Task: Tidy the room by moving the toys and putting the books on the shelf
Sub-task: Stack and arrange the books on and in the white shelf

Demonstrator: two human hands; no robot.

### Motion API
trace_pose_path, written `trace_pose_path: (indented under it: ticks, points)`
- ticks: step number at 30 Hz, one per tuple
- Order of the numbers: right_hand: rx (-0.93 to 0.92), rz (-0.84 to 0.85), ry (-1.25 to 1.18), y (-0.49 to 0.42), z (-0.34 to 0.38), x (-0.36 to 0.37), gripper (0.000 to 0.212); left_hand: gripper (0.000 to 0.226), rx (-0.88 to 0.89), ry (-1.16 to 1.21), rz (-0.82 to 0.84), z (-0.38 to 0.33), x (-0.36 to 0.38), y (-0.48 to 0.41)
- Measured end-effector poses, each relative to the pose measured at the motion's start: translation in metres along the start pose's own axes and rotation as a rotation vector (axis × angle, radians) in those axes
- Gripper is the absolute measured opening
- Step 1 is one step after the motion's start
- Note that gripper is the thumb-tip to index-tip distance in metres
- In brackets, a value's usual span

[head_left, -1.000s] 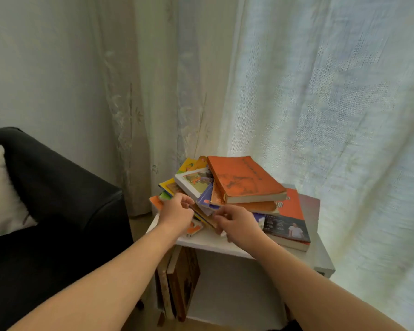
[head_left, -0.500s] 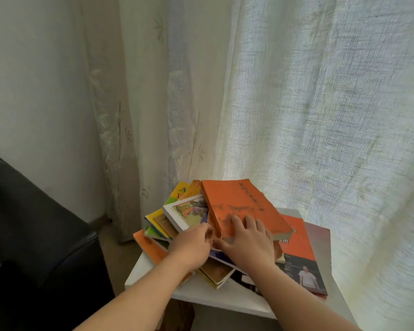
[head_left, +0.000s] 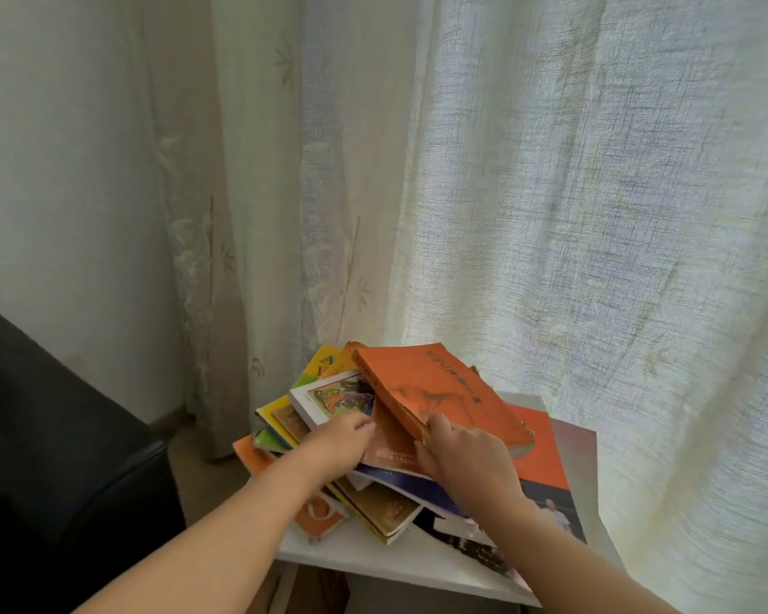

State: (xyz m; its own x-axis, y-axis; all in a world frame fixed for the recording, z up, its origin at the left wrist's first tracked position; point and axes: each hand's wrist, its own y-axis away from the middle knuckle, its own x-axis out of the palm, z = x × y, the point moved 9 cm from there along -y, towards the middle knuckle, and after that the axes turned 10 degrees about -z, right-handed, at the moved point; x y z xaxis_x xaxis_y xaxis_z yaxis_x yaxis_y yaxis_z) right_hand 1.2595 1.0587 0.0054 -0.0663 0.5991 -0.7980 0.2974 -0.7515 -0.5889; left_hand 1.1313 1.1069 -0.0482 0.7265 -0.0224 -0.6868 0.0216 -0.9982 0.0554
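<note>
A messy pile of books lies on top of a small white shelf unit [head_left: 373, 558]. On top is a thick orange book [head_left: 444, 392], tilted with its near-left edge raised. My right hand [head_left: 466, 452] grips that raised near edge. Beside it, my left hand [head_left: 340, 440] reaches into the pile and holds the brownish-orange book [head_left: 391, 445] lying just under the top one. A white-edged picture book [head_left: 333, 398] and yellow books [head_left: 280, 414] stick out to the left. A large red-and-black book [head_left: 546, 480] lies at the bottom right.
A pale sheer curtain [head_left: 550, 192] hangs close behind the shelf unit and fills the right side. A black sofa arm [head_left: 63, 458] stands at the left, with a strip of floor [head_left: 196, 476] between it and the shelf unit. The wall is at the far left.
The view has come closer. My right hand has slid from flat on the orange book's cover to its near edge, which is now raised. My left hand has pushed under it.
</note>
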Motion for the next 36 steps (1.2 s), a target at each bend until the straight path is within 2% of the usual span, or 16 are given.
trace_pose_path:
  ticks: [2, 5, 7, 9, 12, 13, 15, 17, 18, 20, 22, 24, 26, 28, 31, 36]
  points:
    - [0.037, -0.040, -0.006, 0.003, -0.008, -0.004, 0.032, 0.036, -0.076, 0.101, -0.069, -0.007, -0.009, 0.001]
    - [0.034, -0.134, -0.024, 0.005, -0.009, -0.023, 0.026, 0.041, -0.150, 0.142, -0.267, -0.015, -0.023, 0.003]
    - [0.010, -0.221, -0.048, 0.006, -0.004, -0.038, 0.034, 0.035, -0.267, 0.568, -0.207, -0.019, -0.004, 0.004]
    - [-0.063, -0.329, -0.086, 0.010, 0.000, -0.044, 0.036, 0.026, -0.459, 0.953, -0.044, -0.024, 0.018, 0.009]
    - [-0.163, -0.391, -0.183, 0.019, 0.002, -0.046, 0.036, 0.027, -0.607, 1.116, 0.042, -0.019, 0.033, 0.011]
    - [-0.179, -0.325, -0.228, 0.022, 0.004, -0.043, 0.038, 0.028, -0.628, 1.130, 0.023, -0.013, 0.034, 0.010]
    - [-0.085, -0.119, -0.406, 0.025, -0.001, -0.033, 0.053, 0.028, -0.587, 1.123, -0.037, -0.006, 0.033, 0.010]
    - [0.219, 0.109, -0.723, 0.033, -0.016, -0.014, 0.058, 0.029, -0.492, 1.117, -0.122, 0.000, 0.025, 0.011]
    - [0.340, 0.132, -0.795, 0.038, -0.026, -0.004, 0.052, 0.030, -0.427, 1.119, -0.158, 0.000, 0.019, 0.013]
    - [0.496, 0.071, -0.752, 0.046, -0.043, 0.004, 0.042, 0.030, -0.281, 1.126, -0.183, -0.005, 0.004, 0.018]
    - [0.636, 0.010, -0.733, 0.051, -0.055, 0.006, 0.050, 0.028, -0.144, 1.102, -0.197, -0.011, -0.017, 0.028]
    - [0.748, 0.001, -0.792, 0.051, -0.058, 0.005, 0.069, 0.032, -0.035, 1.076, -0.182, -0.018, -0.036, 0.040]
    - [0.810, -0.001, -0.927, 0.045, -0.052, -0.003, 0.070, 0.032, 0.049, 1.084, -0.149, -0.023, -0.056, 0.056]
    - [0.851, 0.018, -1.164, 0.037, -0.043, -0.011, 0.050, 0.035, 0.106, 1.094, -0.091, -0.027, -0.068, 0.070]
    - [0.787, 0.195, -1.419, 0.033, -0.017, -0.028, 0.040, 0.051, 0.146, 1.087, -0.036, -0.022, -0.080, 0.087]
    - [0.678, 0.174, -1.483, 0.045, 0.006, -0.041, 0.039, 0.073, 0.107, 1.039, -0.049, 0.008, -0.082, 0.105]
